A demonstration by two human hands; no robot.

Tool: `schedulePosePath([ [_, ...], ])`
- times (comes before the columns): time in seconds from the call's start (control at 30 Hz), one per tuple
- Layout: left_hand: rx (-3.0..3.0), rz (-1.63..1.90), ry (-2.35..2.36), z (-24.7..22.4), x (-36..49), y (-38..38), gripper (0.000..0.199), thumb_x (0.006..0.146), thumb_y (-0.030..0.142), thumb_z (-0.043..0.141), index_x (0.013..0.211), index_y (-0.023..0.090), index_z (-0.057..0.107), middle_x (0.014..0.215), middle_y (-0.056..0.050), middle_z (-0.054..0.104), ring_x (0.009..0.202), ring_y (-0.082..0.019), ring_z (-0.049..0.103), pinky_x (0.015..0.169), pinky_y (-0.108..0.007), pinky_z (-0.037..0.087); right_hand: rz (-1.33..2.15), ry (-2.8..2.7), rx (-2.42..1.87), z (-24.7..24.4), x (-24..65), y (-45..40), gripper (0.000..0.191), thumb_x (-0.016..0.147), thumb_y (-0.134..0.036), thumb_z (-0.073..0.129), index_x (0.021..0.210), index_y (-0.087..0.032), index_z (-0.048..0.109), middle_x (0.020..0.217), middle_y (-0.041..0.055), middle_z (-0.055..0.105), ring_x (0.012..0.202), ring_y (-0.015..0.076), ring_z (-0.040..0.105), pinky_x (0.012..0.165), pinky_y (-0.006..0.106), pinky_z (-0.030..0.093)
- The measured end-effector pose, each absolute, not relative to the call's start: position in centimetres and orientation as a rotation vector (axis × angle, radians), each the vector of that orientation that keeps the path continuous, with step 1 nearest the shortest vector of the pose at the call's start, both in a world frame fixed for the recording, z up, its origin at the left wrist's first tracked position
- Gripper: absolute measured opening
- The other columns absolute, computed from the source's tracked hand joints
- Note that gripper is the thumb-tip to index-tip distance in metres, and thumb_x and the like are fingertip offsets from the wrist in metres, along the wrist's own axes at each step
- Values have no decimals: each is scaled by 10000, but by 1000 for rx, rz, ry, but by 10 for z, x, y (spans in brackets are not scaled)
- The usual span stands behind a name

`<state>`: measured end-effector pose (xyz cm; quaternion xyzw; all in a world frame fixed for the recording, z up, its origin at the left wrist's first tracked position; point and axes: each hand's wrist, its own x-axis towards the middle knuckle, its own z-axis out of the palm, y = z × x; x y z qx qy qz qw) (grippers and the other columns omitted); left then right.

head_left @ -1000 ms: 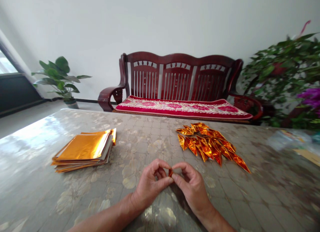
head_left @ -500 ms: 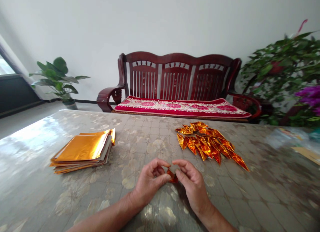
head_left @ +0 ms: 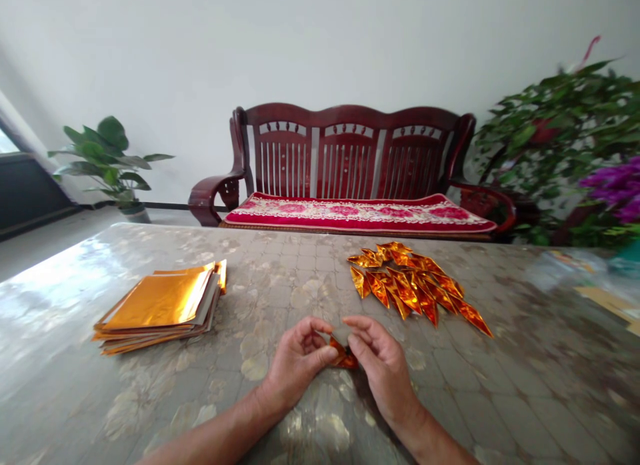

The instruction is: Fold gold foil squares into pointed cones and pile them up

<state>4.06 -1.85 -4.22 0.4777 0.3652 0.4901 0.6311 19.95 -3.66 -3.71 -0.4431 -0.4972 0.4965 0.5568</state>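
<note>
Low over the near middle of the table, a small folded piece of orange-gold foil paper (head_left: 344, 357) is pinched between my two hands. My left hand (head_left: 300, 351) has its thumb on the left side of the piece, fingers curled behind. On the right side, my right hand (head_left: 380, 351) grips with the thumb, its index finger reaching over the top. Part of the foil is hidden by my fingers. To the left lies a stack of flat gold foil sheets (head_left: 160, 298). Several folded pointed foil pieces (head_left: 407, 285) lie in a cluster at the right.
The table (head_left: 280, 265) has a patterned, glossy cover. Clear plastic bags (head_left: 565, 268) and a tan card (head_left: 605, 301) rest at its right. Beyond it stand a dark red wooden bench (head_left: 347, 158), a potted plant (head_left: 113, 158) and leafy plants (head_left: 560, 131) with purple flowers (head_left: 615, 188).
The fingertips of both hands have moved slightly apart, and more of the folded foil shows between them. The whole view has shifted a little.
</note>
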Motion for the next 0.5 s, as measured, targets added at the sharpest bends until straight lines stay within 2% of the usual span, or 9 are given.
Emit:
schedulePosePath([
  [0.27, 1036, 1105, 820, -38, 43, -20, 444, 599, 345, 890, 858, 148, 589, 603, 32, 641, 551, -85, 573, 571, -176, 447, 1038, -1272, -1125, -41, 201, -36, 268, 873, -381, 620, 1064, -197, 656, 789, 15, 694, 704, 162, 635, 654, 250, 503],
  [0.5, 1018, 1103, 870, -41, 45, -19, 424, 562, 262, 887, 832, 164, 575, 570, 43, 651, 510, -94, 582, 525, -175, 432, 730, -1417, -1239, -36, 201, -35, 221, 838, -314, 626, 1012, -203, 704, 892, 53, 729, 819, 206, 663, 774, 303, 527],
])
